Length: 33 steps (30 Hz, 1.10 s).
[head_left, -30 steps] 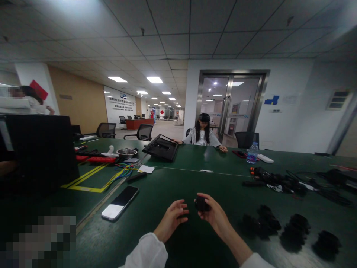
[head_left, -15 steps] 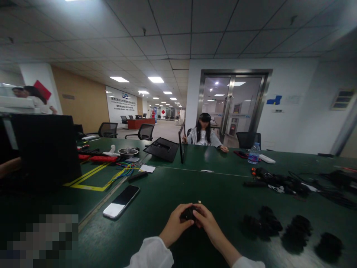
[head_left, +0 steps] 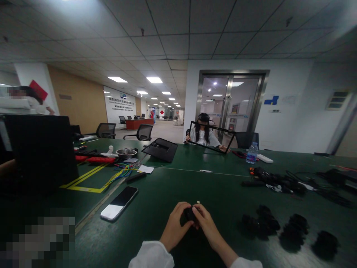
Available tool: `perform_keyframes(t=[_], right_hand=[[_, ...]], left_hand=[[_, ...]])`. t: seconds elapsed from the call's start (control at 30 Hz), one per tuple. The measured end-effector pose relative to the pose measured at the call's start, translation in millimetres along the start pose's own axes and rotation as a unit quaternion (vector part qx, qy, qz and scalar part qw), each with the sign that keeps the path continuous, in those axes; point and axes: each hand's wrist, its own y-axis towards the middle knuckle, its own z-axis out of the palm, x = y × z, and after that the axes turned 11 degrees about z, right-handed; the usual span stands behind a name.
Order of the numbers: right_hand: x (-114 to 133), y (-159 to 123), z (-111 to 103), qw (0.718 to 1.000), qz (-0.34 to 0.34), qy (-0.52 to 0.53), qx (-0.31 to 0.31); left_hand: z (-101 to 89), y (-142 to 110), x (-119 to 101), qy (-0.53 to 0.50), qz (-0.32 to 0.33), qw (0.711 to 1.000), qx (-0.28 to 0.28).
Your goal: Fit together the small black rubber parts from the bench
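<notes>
Near the front middle of the green table (head_left: 167, 186), my left hand (head_left: 176, 223) and my right hand (head_left: 205, 225) meet around a small dark part (head_left: 190, 214). Fingers of both hands are closed on it from either side, and they cover most of it, so its kind does not show. A tiny pale piece (head_left: 198, 202) lies just beyond my right fingertips. To the right, several black round parts (head_left: 294, 232) rest on the table, too dark to make out in detail. A phone (head_left: 119, 203) lies to the left of my hands.
Across the table a person (head_left: 205, 136) holds a thin black frame (head_left: 208, 151). A water bottle (head_left: 252, 153) stands at the far right, with black cables (head_left: 290, 182) nearer. Coloured wires (head_left: 119, 175), a metal bowl (head_left: 126, 153) and a black panel (head_left: 160, 149) lie left. A dark monitor (head_left: 41, 149) stands at far left.
The person opposite has turned the black frame from edge-on to facing me. My hands stay together on the small dark part, with the fingers slightly shifted.
</notes>
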Motion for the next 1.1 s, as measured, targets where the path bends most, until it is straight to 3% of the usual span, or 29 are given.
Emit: perform_keyframes(t=[0.17, 0.37, 0.57, 0.9, 1.1], right_hand=[[-2, 4, 2, 0.998, 0.054, 0.02, -0.033], [5, 2, 6, 0.992, 0.064, -0.02, -0.104], [-5, 10, 6, 0.981, 0.09, -0.028, -0.167], [2, 0, 9, 0.988, 0.06, -0.059, -0.127], [3, 0, 11, 0.995, 0.045, -0.031, -0.085]], left_hand=[[1.9, 0, 1, 0.108, 0.029, 0.993, 0.041], [2.0, -3, -3, 0.181, 0.012, 0.978, 0.105], [2.2, -5, -6, 0.262, -0.02, 0.956, 0.133], [1.4, -3, -18, 0.241, -0.05, 0.956, 0.157], [0.5, -3, -12, 0.189, -0.053, 0.973, 0.122]])
